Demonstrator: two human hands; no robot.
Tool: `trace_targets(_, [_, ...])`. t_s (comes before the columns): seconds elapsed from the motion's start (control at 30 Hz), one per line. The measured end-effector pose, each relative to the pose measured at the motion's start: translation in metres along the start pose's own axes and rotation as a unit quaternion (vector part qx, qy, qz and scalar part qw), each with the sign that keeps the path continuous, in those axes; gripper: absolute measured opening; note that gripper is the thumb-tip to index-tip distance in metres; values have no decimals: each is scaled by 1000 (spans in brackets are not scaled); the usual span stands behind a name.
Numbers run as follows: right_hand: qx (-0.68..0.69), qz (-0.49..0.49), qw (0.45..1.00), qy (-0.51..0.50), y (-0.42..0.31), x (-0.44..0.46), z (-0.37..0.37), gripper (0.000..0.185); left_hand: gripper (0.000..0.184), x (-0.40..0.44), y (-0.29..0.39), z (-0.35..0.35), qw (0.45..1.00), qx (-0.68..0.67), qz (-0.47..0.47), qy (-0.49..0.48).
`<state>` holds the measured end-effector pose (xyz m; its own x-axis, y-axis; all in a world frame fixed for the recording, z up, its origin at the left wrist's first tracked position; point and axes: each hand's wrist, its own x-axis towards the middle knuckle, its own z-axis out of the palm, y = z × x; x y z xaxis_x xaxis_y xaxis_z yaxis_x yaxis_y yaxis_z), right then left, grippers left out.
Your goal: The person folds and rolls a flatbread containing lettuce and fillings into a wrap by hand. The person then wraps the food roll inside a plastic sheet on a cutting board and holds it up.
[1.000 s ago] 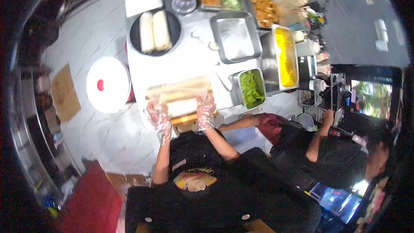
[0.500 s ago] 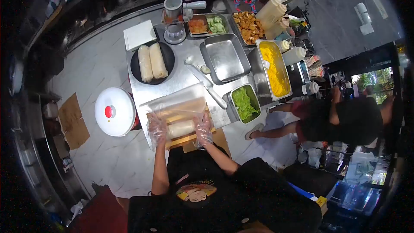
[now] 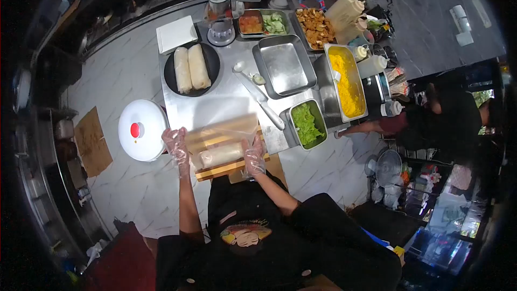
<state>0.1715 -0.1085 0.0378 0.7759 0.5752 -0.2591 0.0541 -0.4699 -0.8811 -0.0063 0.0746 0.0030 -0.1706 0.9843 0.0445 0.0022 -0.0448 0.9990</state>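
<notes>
A pale wrapped roll (image 3: 222, 155) lies lengthwise on a wooden board (image 3: 226, 171) at the table's near edge. Clear plastic wrap (image 3: 231, 129) is spread behind it. My left hand (image 3: 176, 146), in a clear plastic glove, is just left of the board, clear of the roll, its fingers bent but apart. At the roll's right end is my right hand (image 3: 253, 156), also gloved, its fingers closed at the edge of the wrap. Two finished-looking rolls (image 3: 191, 67) rest on a black round plate (image 3: 171, 78) farther back.
A spoon (image 3: 237, 68) and a long-handled knife (image 3: 264, 105) lie behind the board. Right of them stand a lettuce pan (image 3: 307, 124), a steel tray (image 3: 285, 70) and a yellow-filled pan (image 3: 346, 83). A white lidded pot (image 3: 142, 129) is at left. Another person (image 3: 441, 113) stands at right.
My left hand has moved left, off the roll's left end. My right hand has stayed by its right end. The person at right has shifted farther away.
</notes>
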Motion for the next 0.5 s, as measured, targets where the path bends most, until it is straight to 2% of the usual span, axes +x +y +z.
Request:
trace_targets(0.03, [44, 5, 999, -12, -2, 1, 1, 30, 39, -3, -2, -8, 998, -29, -60, -8])
trace_targets(0.1, [-20, -19, 1000, 10, -2, 4, 0, 30, 44, -20, -4, -36, 979, -79, -185, -23])
trace_targets(0.13, [-54, -26, 998, 14, -2, 3, 0, 31, 37, -26, -8, -42, 991, -14, -114, -65])
trace_targets(0.17, [-433, -149, 889, 23, 52, 10, 10, 39, 31, -31, -14, -46, 992, 60, -48, -102])
trace_targets(0.2, [-455, -162, 875, 21, 50, 5, 10, 38, 27, -40, -19, -61, 979, 145, 11, -142])
trace_targets(0.23, [-467, -165, 868, 22, 44, 3, 8, 38, 29, -56, -8, -63, 977, 165, -31, -130])
trace_targets(0.3, [-267, -98, 958, 37, 11, -1, 3, 38, 34, -89, 11, -69, 966, 204, -116, -108])
trace_targets(0.33, [-183, -69, 980, 44, 1, -2, 2, 38, 43, -102, 20, -60, 967, 155, -195, -52])
trace_targets(0.43, [-16, -26, 1000, -2, -12, 4, -5, 36, 56, -133, 16, -43, 982, 22, -176, -61])
trace_targets(0.47, [11, -58, 998, 28, -12, 6, 0, 29, 55, -132, 17, -39, 978, -6, -198, -61])
trace_targets(0.5, [36, -46, 998, 21, -11, 3, -1, 28, 54, -133, 17, -36, 973, -35, -219, -62])
